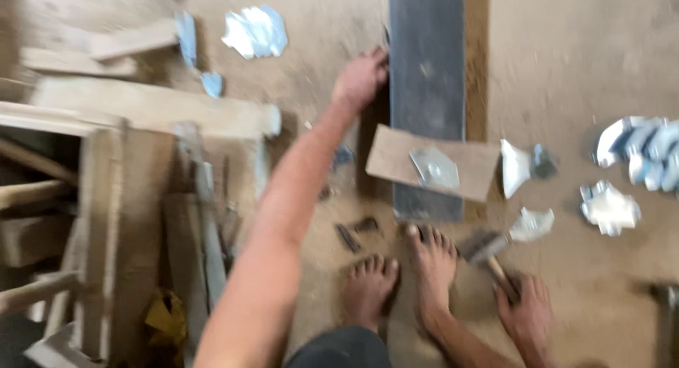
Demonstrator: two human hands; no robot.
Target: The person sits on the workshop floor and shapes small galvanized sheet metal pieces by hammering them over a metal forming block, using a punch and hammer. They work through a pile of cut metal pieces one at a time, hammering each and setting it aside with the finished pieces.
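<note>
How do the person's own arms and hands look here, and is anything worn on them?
Both are bare. The left arm shows no sleeve along its whole visible length, and the left hand has no glove. The right hand is also ungloved, its forearm uncovered. I can tell no ring, watch or bracelet, but the picture is blurred.

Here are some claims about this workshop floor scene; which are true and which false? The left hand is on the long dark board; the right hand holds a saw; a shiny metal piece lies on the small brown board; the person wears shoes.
1. The left hand touches the edge of the long dark board. True.
2. The right hand holds a saw. False: it grips a hammer.
3. A shiny metal piece lies on the small brown board. True.
4. The person wears shoes. False: the feet are bare.
</note>
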